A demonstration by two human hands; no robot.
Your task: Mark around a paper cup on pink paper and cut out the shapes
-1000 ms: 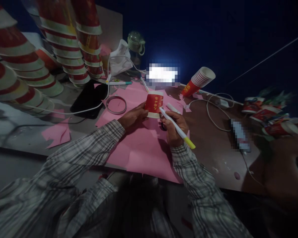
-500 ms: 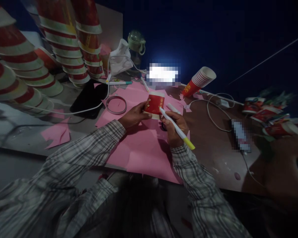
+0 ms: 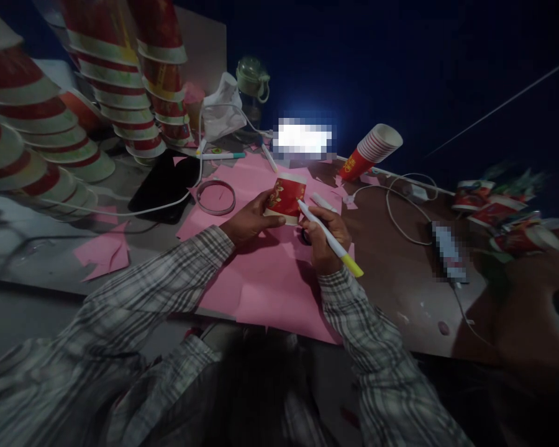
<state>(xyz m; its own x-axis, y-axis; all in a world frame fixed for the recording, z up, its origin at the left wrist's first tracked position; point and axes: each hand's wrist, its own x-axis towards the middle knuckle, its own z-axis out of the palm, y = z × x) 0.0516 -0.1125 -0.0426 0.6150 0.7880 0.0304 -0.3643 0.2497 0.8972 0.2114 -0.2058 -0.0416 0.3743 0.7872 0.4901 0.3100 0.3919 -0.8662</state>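
A red paper cup (image 3: 289, 195) with a gold pattern and pale bands is gripped by my left hand (image 3: 246, 225), thumb across its near side and fingers mostly hidden behind it. In my right hand (image 3: 328, 239) is a white marker pen (image 3: 326, 234) with a yellow end pointing down to the right. The pen's tip meets or nearly meets the cup's right side; I cannot tell if they touch. Pink paper (image 3: 279, 279) lies under both hands. Another white pen (image 3: 323, 202) rests just beyond my right hand, its cap end partly hidden.
Tall stacks of cups (image 3: 116, 93) rise on the left, beside a dark tablet (image 3: 165, 186). A tape roll (image 3: 215, 197) lies on the paper. A tilted cup stack (image 3: 370, 152) stands behind, and a cabled phone (image 3: 448, 251) lies right. Another person's arm (image 3: 526, 298) is at far right.
The cup has turned in my left hand, so more leaf-like gold pattern faces me. My right hand keeps the pen at the cup's side. The whole view has shifted slightly.
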